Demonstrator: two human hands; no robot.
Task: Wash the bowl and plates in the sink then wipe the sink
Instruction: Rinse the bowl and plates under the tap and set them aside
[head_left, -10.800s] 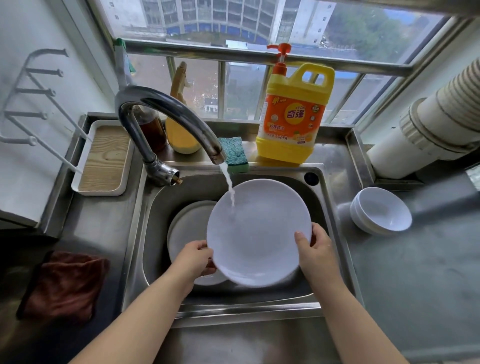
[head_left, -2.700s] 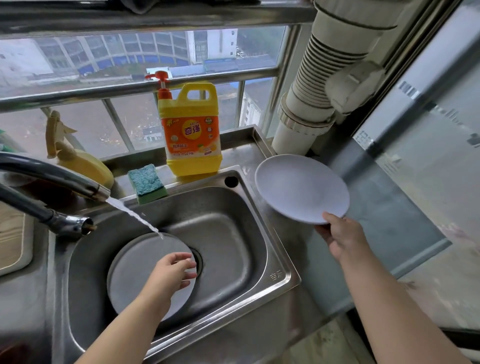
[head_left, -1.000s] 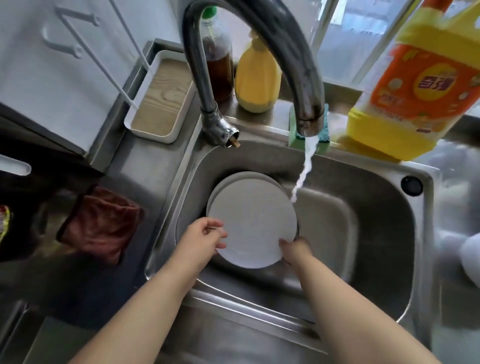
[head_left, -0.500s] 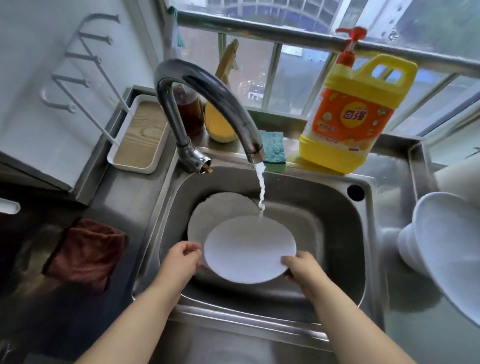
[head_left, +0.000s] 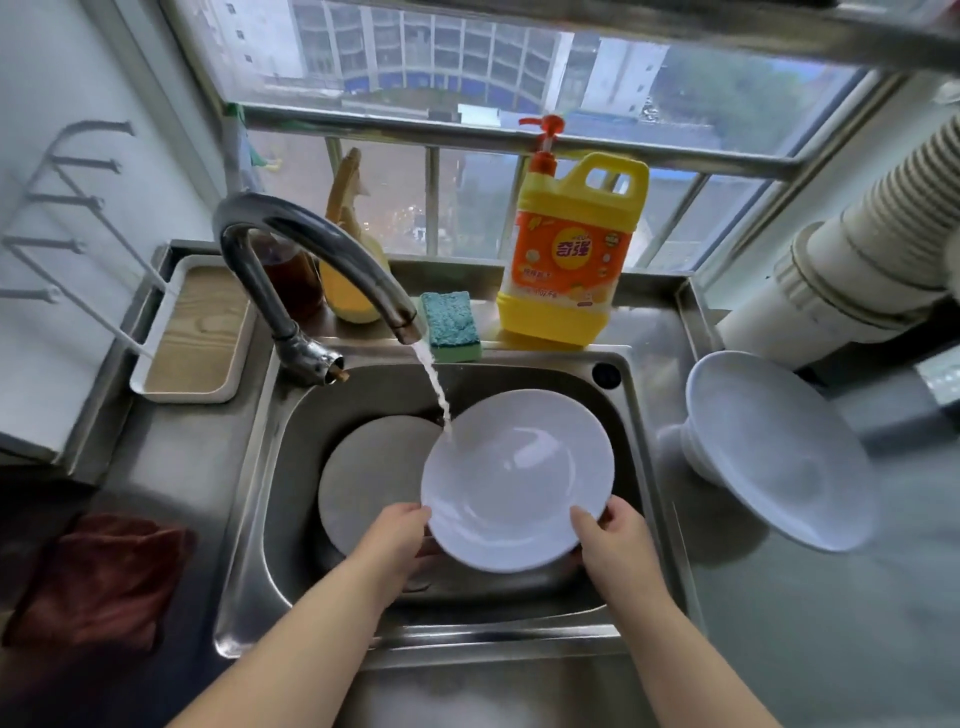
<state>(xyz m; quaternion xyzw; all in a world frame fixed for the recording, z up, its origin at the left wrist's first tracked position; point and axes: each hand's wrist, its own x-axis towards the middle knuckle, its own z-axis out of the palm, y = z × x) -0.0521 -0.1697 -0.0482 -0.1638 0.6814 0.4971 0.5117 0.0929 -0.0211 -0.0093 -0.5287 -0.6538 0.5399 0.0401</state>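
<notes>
1. Plate, white, is held tilted above the sink at centre frame, its hollow side facing the camera.
2. Left hand is clamped on the plate's lower-left rim; the thumb lies on the front face, the fingers are hidden behind.
3. Right hand is clamped on the lower-right rim, thumb likewise on the front face.
4. Water from the tap is seen to strike the plate's upper-left edge.
5. Second plate is noted lying in the sink basin, left of and partly covered by the held one.
6. Stacked white dishes are recorded on the table at right of frame, the top one tilted; whether bowl or plate cannot be told.
7. Detergent bottle and green sponge are placed on the ledge behind the sink, just beside each other.
8. Red-brown cloth is noted at lower left of frame.
</notes>
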